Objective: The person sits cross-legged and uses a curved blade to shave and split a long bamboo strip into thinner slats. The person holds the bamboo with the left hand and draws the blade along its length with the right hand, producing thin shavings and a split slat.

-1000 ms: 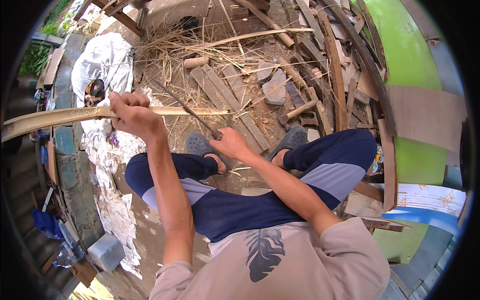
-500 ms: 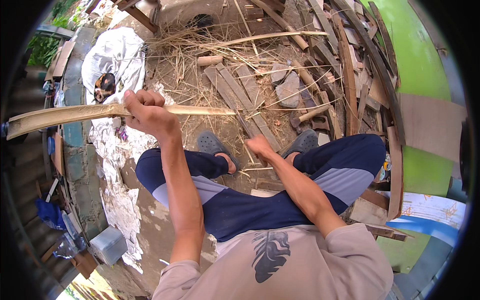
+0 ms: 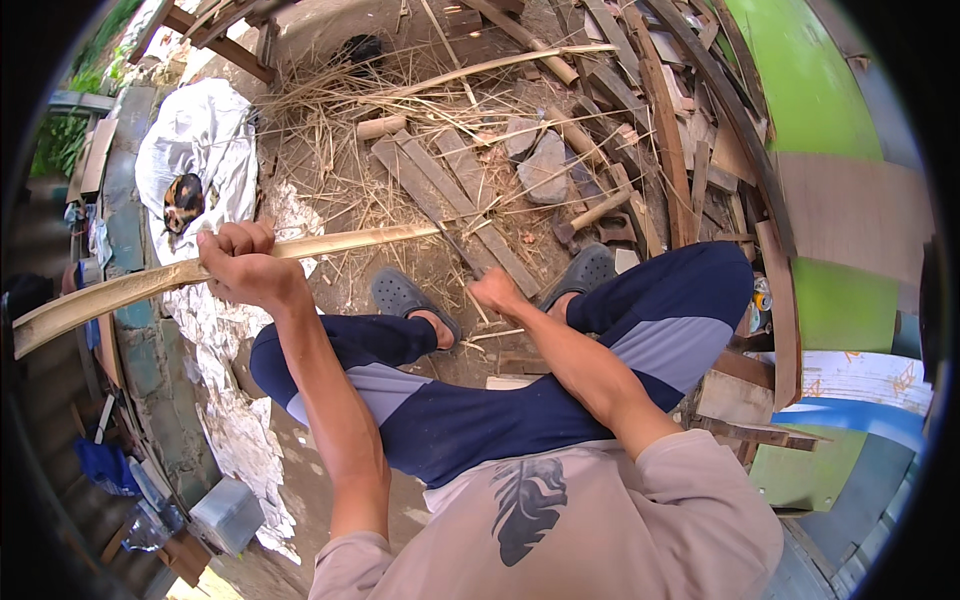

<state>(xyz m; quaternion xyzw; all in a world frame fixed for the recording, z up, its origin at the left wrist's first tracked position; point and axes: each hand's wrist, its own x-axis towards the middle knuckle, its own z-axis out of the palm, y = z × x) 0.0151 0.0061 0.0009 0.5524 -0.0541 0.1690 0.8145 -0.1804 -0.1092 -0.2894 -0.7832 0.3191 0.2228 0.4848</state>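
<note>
My left hand (image 3: 245,265) is closed in a fist around a long pale split bamboo strip (image 3: 350,239). The strip runs from the far left, past my left knee, to a spot in front of my feet, its left end lower in the picture. My right hand (image 3: 497,292) grips a knife (image 3: 459,248) between my shoes. Its dark narrow blade points up and left and meets the strip's right end. The knife's handle is mostly hidden in my fingers.
Straw-like shavings (image 3: 330,130) and flat boards (image 3: 430,180) cover the ground ahead. A hammer (image 3: 600,212), a handsaw (image 3: 614,228) and a grey stone (image 3: 545,170) lie right, beside piled timber (image 3: 668,130). A calico cat (image 3: 183,203) rests on white cloth (image 3: 205,125) at left.
My left hand has moved left and closer to me, so the strip now slants down to the left. My right hand and the knife stay nearly in place; the whole view has shifted slightly.
</note>
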